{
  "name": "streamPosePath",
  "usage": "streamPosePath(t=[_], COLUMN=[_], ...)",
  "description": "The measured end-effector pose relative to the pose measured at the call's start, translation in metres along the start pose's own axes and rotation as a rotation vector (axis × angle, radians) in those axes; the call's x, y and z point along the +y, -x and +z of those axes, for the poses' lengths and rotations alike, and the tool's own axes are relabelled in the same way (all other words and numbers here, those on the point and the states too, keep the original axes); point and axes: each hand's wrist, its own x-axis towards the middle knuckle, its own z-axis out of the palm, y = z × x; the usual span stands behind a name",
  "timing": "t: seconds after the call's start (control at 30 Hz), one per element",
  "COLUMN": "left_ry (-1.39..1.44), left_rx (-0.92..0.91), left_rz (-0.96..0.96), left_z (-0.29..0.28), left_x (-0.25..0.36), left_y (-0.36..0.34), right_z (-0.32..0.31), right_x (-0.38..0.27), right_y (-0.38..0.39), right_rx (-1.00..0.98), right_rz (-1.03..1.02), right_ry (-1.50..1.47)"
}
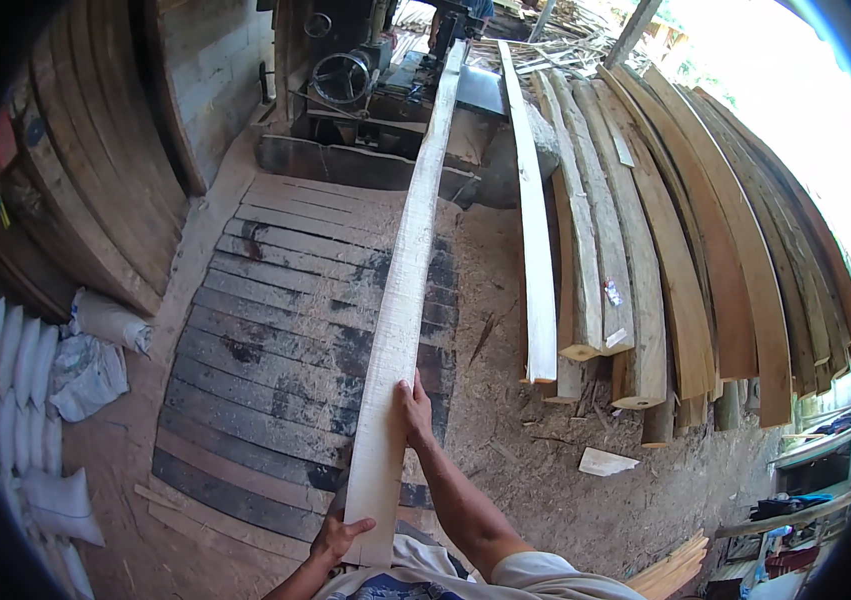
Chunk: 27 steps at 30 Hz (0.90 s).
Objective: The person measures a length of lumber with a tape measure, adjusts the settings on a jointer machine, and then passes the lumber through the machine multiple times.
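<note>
A long pale plank (404,260) runs from my waist up to the dark machine (340,80) at the top of the view, its far end over the machine. My left hand (339,540) grips the plank's near end from the left side, thumb lying on top. Further along, my right hand (412,410) is closed on the plank's right edge. Just right of it, another narrow pale plank (535,250) lies alongside a stack of rough timbers (625,230).
Slatted boards (285,330) cover the floor beneath the plank. Tall boards (95,160) lean at the left wall, above white sacks (15,360). Offcuts (607,462) lie at the right, beside shelves (805,500). Part of another person (476,14) shows behind the machine.
</note>
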Motion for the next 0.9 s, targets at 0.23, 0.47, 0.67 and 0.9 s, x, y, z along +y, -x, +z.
streamPosePath(t=[0.23,0.47,0.67,0.9], left_ry=[-0.045,0.021,0.109,0.078], left_rx=[-0.05,-0.074,-0.09,-0.074], left_rz=[-0.055,-0.103,-0.054,-0.082], left_z=[0.024,0.052,0.083,0.125], left_x=[0.123,0.24,0.344,0.485], left_y=[-0.174,-0.332,-0.467,-0.621], right_z=[0.012,0.013,0.012,-0.024], right_x=[-0.057,-0.112,-0.161,-0.2], right_y=[-0.21,-0.363,-0.436,-0.535], right_rx=[-0.006,-0.028,-0.098,-0.317], right_rz=[-0.007,0.007,0.077,0.359], right_ry=[0.053,0.062,0.065,0.297])
